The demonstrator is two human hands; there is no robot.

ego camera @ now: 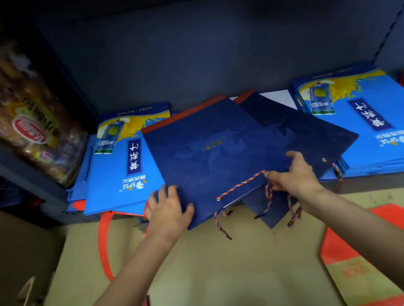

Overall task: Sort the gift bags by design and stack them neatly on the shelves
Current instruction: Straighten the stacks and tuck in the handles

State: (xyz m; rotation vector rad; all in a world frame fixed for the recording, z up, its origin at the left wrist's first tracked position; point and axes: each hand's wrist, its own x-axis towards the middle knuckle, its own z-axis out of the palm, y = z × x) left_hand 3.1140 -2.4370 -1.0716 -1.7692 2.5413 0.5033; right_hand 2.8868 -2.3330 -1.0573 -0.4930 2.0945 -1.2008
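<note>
Lying flat in the middle of the frame, a dark navy gift bag (211, 156) is resting on the shelf (390, 180) with its long axis running diagonally, from the red-trimmed bottom edge at upper centre down to its mouth at lower centre; the mouth and its striped cord handle (240, 185) are pointing toward the lower edge and overhanging the shelf front. The left hand (168, 211) is lying on the bag's lower left corner, fingers spread and fairly straight on top, thumb at the edge. The right hand (295, 174) is gripping the bag's right-hand rim near the cord, fingers curled over it. A second navy bag (307, 124) is lying underneath, skewed toward the right, with more navy bags and dangling cords partly hidden below the hands. The faint pattern and small gold lettering on the top bag are too dim to read. At left centre a pile of bright blue bags (113, 186) is sitting half covered by the navy bag; at right a taller stack of the same blue design (380, 125) is running off the frame edge. A blurred snack package (21, 116) is leaning at upper left. A red bag (377, 263) is lying cut off at lower right, on the tan floor (209, 266).
</note>
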